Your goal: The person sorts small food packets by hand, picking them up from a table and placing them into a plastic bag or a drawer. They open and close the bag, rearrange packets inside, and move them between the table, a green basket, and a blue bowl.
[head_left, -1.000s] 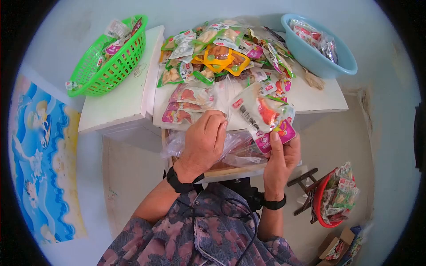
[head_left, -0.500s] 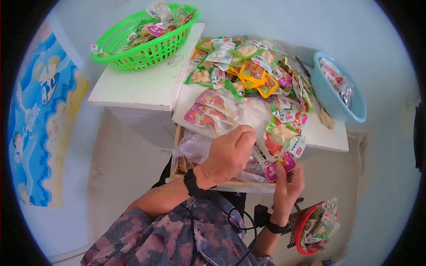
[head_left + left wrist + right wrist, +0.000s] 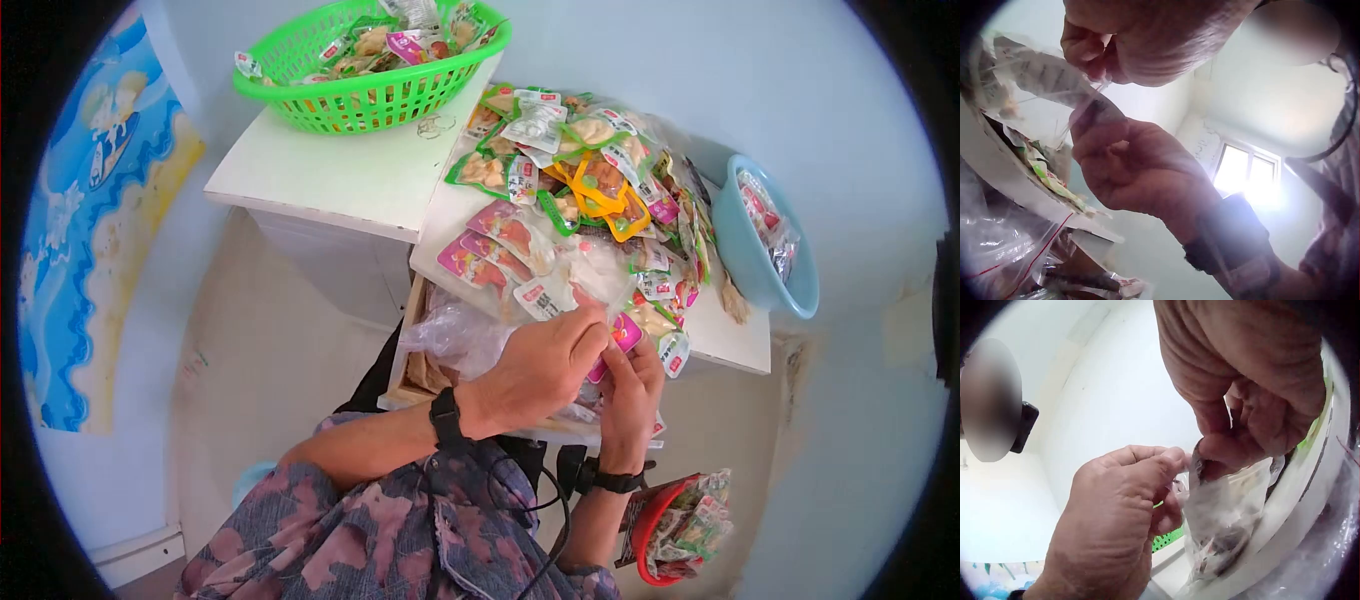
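Note:
A snack packet (image 3: 540,298) with white printing and a bright pink end lies behind and between the two hands. My right hand (image 3: 632,395) pinches it near the pink end, thumb against fingers. My left hand (image 3: 540,365) is curled just left of it, its fingertips beside the right ones. In the left wrist view, the left fingers pinch a thin edge of clear plastic bag (image 3: 1060,122), stretched next to the right fingertips. The right wrist view shows the packet's translucent side (image 3: 1222,519) below the right fingers. Three similar pink packets (image 3: 490,255) lie fanned on the white table.
A heap of snack packets (image 3: 590,180) covers the table's back. Beside it stand a green basket (image 3: 400,95) and a blue basin (image 3: 745,240). An open drawer (image 3: 420,370) holding clear plastic bags lies below the hands. A red basin (image 3: 650,535) of packets sits low at right.
The right hand has brought the packet leftward and up to the left hand, so the fingertips now meet. The packet has tilted and is more covered. The head view has turned.

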The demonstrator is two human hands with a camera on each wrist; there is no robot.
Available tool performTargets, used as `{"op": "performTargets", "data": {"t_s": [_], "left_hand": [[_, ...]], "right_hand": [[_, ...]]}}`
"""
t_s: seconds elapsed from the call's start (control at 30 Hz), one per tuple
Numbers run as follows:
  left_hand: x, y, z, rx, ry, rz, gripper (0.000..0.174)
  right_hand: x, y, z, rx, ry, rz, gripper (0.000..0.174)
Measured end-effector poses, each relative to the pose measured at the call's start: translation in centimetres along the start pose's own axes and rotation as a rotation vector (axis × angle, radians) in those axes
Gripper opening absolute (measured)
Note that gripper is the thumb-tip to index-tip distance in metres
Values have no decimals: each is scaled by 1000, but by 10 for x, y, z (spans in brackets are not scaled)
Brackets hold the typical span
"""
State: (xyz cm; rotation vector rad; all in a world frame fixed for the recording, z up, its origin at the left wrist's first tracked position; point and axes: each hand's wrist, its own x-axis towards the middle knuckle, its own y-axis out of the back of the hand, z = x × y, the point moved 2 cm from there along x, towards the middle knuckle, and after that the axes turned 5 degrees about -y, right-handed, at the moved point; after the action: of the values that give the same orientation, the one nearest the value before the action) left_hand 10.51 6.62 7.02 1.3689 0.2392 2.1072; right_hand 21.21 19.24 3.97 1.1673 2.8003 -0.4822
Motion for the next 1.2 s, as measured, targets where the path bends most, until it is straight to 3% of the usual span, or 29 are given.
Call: {"op": "performTargets", "data": {"t_s": [0.1, 0.2, 0.53, 0.6, 0.7, 0.8, 0.97, 1.07, 1.2], "left_hand": [[2, 3, -5, -7, 11, 25, 22], [1, 10, -13, -20, 10, 82, 23], [-5, 12, -5, -98, 8, 15, 25], [-12, 7, -3, -123, -7, 0, 25], [-19, 1, -1, -135, -2, -13, 25], [-24, 7, -4, -157, 10, -39, 24], [-29, 31, -19, -182, -85, 96, 26], [-41, 68, -41, 14, 14, 97, 45], [-36, 96, -61, 191, 60, -179, 73]], "right_hand": [[5, 1, -6, -10, 31, -71, 20], [-5, -18, -13, 81, 23, 73, 19], [28, -2, 29, 90, -36, -370, 29], [23, -20, 23, -167, -28, -228, 35], [8, -51, 13, -247, 163, -348, 31], [18, -82, 1, -512, 249, -336, 23], [41, -60, 13, -810, 351, -454, 26], [36, -66, 15, -765, 180, -287, 34], [33, -78, 14, -661, 48, -257, 46]]}}
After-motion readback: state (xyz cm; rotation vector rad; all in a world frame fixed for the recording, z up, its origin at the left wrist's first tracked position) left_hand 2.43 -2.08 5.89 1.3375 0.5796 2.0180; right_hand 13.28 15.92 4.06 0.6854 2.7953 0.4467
